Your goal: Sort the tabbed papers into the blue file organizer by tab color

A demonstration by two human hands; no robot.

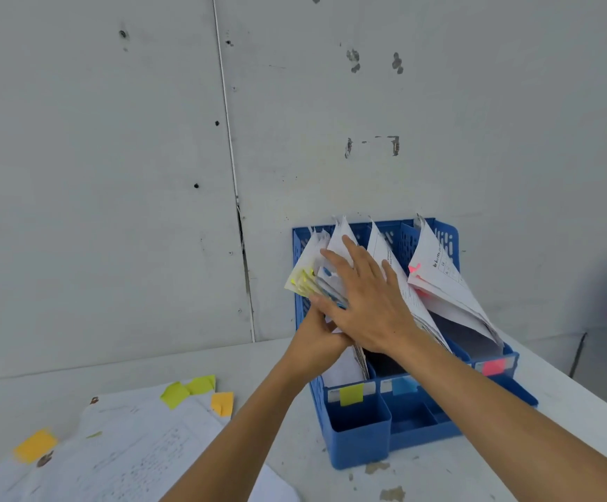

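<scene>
on organizer (360,432) slots: unreadable colour labels (351,394).

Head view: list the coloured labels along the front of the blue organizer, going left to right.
Yellow-green label → light blue label → pink label, all on the blue organizer.

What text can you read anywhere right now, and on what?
Nothing reads cleanly.
Sheet behind the pink tabs: bold printed heading, too blurred.
Loose papers on the table: printed lines, too small.
Organizer slot labels: faint print, illegible.
Sticky notes: blank.
</scene>
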